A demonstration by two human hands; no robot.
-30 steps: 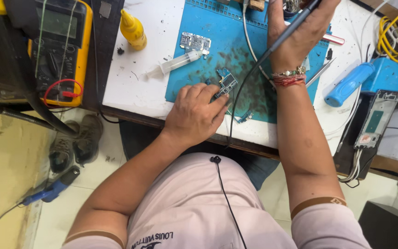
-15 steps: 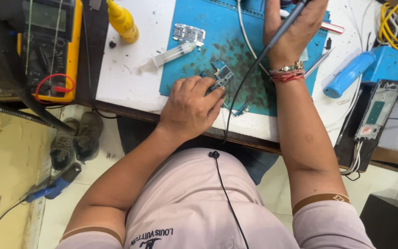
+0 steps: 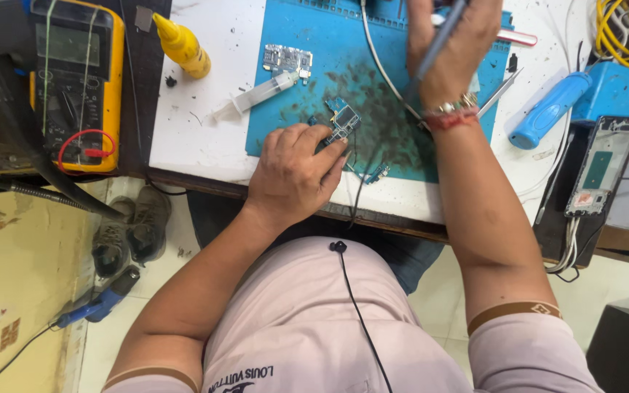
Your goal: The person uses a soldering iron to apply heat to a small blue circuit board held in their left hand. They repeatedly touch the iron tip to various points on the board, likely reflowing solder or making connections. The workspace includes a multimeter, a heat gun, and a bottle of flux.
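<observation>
My left hand rests on the blue work mat and pinches a small blue circuit board at its fingertips. My right hand is raised over the far part of the mat, closed around a grey pen-shaped tool whose cord runs down across the mat. A second small circuit board lies on the mat at the upper left. A little connector piece sits near the mat's front edge.
A clear syringe and a yellow squeeze bottle lie left of the mat. A yellow multimeter is at far left. A blue-handled tool, tweezers and a phone frame are at right. Shoes are on the floor.
The view has shifted so the bench sits higher and more to the left. My right hand with the tool has lifted toward the far edge. My left hand keeps hold of the board.
</observation>
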